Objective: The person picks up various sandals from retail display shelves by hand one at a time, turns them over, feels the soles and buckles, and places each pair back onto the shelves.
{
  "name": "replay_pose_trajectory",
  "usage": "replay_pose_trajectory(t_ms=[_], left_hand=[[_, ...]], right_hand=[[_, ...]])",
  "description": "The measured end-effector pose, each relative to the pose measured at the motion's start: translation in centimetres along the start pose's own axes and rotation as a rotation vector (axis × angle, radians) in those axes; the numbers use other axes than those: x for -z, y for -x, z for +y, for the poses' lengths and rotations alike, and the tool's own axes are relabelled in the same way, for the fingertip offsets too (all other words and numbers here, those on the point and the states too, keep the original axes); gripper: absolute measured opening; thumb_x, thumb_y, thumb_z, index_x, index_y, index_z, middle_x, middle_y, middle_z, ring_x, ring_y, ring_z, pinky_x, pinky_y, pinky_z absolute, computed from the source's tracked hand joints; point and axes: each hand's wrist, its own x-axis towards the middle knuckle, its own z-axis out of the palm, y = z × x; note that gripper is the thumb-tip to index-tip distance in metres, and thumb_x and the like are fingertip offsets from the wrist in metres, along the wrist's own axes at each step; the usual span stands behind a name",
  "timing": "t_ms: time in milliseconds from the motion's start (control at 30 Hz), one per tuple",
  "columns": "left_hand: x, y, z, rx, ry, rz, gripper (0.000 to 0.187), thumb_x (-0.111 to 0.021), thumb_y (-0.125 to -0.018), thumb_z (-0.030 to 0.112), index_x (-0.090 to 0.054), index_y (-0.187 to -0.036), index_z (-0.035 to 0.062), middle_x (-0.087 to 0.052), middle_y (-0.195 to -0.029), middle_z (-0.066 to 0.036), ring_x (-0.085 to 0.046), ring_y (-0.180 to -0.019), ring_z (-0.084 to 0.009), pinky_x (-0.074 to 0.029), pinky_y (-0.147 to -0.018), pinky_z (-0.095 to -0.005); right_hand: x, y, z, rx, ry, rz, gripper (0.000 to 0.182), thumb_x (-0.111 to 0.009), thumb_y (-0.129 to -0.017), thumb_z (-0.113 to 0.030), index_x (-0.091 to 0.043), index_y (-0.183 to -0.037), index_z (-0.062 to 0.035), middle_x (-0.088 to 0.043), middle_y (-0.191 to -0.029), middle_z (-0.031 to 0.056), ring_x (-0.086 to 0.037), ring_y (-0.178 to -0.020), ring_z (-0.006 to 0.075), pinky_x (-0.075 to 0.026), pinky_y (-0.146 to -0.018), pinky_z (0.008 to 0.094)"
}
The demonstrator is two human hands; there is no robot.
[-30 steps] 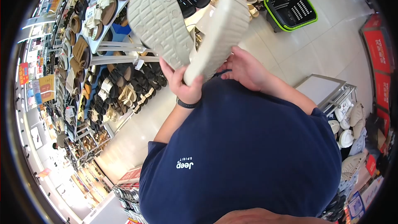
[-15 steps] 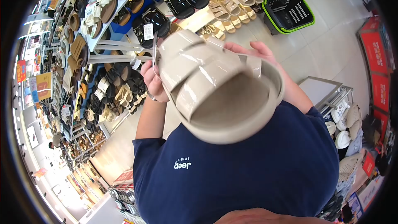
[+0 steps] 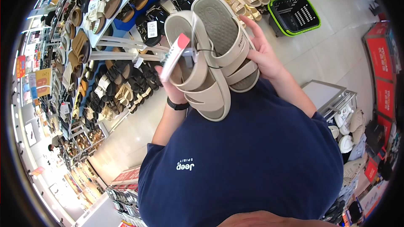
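— Holding what, up at chest height?
— A pair of beige sandals (image 3: pixel 212 54), footbeds up. Right hand (image 3: pixel 263 54) wraps the right-side sandal; left hand (image 3: pixel 174 92) grips under the other, beside a price tag (image 3: pixel 174 56).

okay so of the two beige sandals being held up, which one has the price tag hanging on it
The sandal on the image's left, propped by the left hand. A pink-and-white tag hangs beside its straps; the other sandal, against the right hand, shows none.

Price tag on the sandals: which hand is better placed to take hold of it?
Probably left: the left hand sits under the sandals just below the price tag; the right hand grips the pair's far side.
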Motion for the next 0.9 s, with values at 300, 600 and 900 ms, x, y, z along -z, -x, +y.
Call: replay_pose_trajectory(t_ms=[300,600,900], left_hand=[[-0.8,3.3,-1.6,0.196,0.023,0.163,0.073,-0.053,-0.078,0.014,-0.024,-0.142,-0.0055,-0.038,-0.143,-0.024,-0.045,-0.128,-0.0346,-0.037,-0.107,-0.0455],[2.9,1.7,-1.8,0.270,0.045,0.469,0.039,-0.046,-0.093,0.018,-0.050,-0.126,-0.0021,-0.059,-0.122,-0.017,-0.059,-0.110,-0.0301,-0.047,-0.098,-0.0434],[3.8,1.1,-2.0,0.405,0.162,0.573,0.048,-0.046,-0.098,0.038,-0.043,-0.134,0.0060,-0.053,-0.132,-0.012,-0.052,-0.121,-0.0272,-0.040,-0.104,-0.0418]], right_hand=[[2.2,0.4,1.5,-0.232,-0.201,0.121,0.039,-0.051,-0.089,-0.007,-0.047,-0.127,0.0022,-0.062,-0.115,0.0121,-0.063,-0.102,0.0174,-0.051,-0.089,0.0304],[3.4,0.8,3.6,-0.371,-0.260,0.145,0.038,-0.045,-0.093,-0.011,-0.047,-0.129,-0.0003,-0.060,-0.117,0.0122,-0.062,-0.103,0.0188,-0.050,-0.090,0.0320],[4.5,-1.1,7.9,-0.750,-0.243,0.466,0.032,-0.045,-0.096,-0.019,-0.050,-0.122,-0.0018,-0.061,-0.115,0.0110,-0.062,-0.101,0.0208,-0.050,-0.091,0.0352]])
